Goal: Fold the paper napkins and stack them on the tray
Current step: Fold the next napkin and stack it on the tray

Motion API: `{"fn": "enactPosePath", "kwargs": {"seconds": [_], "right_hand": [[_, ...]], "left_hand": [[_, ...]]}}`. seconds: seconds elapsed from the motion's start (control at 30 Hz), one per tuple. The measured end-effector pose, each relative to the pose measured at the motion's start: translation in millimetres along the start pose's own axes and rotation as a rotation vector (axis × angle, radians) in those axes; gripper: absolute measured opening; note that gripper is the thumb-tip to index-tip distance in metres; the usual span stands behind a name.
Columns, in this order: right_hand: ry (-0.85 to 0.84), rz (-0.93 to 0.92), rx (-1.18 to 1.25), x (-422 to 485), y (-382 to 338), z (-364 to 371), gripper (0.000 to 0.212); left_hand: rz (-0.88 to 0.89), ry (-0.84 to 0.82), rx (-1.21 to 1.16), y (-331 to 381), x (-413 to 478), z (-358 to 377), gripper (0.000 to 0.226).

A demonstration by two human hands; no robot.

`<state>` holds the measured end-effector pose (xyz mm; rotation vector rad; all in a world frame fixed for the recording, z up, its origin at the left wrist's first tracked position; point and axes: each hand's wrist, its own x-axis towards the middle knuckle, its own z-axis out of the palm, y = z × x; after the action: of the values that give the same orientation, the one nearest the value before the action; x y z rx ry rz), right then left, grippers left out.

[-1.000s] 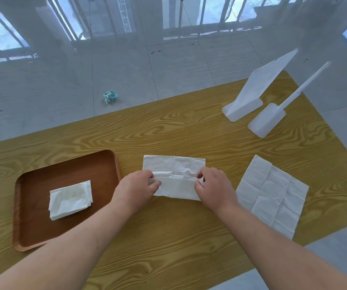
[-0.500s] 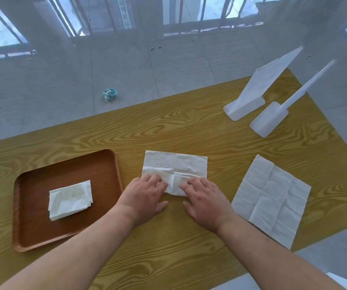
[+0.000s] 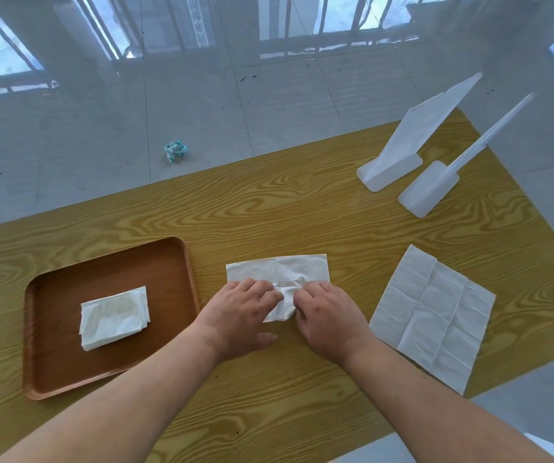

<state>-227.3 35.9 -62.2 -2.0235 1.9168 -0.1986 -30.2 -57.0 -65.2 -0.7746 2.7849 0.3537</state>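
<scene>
i see my left hand [image 3: 242,312] and right hand [image 3: 327,317] flat, fingers spread, pressing the half-folded napkin [image 3: 280,279] onto the wooden tabletop [image 3: 302,208], just right of the brown tray [image 3: 168,259]. a folded napkin stack [image 3: 114,317] lies in the tray; an unfolded napkin [image 3: 432,315] lies to the right.

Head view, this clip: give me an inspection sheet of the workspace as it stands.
Surface: wooden table, yellow grain.
Job's things: brown tray at left holding a folded napkin stack; half-folded napkin at centre; unfolded napkin at right.
Clutter: two white plastic stands, far right.
Grippers: left hand and right hand flat on the half-folded napkin, fingers pressing its near edge.
Cables: nothing seen.
Surroundings: grey tiled floor; crumpled wrapper on it.
</scene>
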Motion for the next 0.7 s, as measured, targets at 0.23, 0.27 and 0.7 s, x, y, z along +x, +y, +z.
{"fn": "enactPosePath", "kwargs": {"seconds": [0.23,0.27,0.7], "right_hand": [[-0.13,0.008,0.042,-1.7,5.8,-11.6,0.044],[-0.157,0.015,0.034,0.2,8.5,-12.8,0.042],[-0.191,0.146,0.205,17.8,10.6,-31.4,0.03]], "left_hand": [[-0.148,0.042,-0.157,-6.9,-2.4,-9.8,0.035],[-0.178,0.045,-0.19,-8.2,-2.0,-12.1,0.033],[-0.426,-0.019,-0.403,-20.3,3.1,-30.3,0.028]]}}
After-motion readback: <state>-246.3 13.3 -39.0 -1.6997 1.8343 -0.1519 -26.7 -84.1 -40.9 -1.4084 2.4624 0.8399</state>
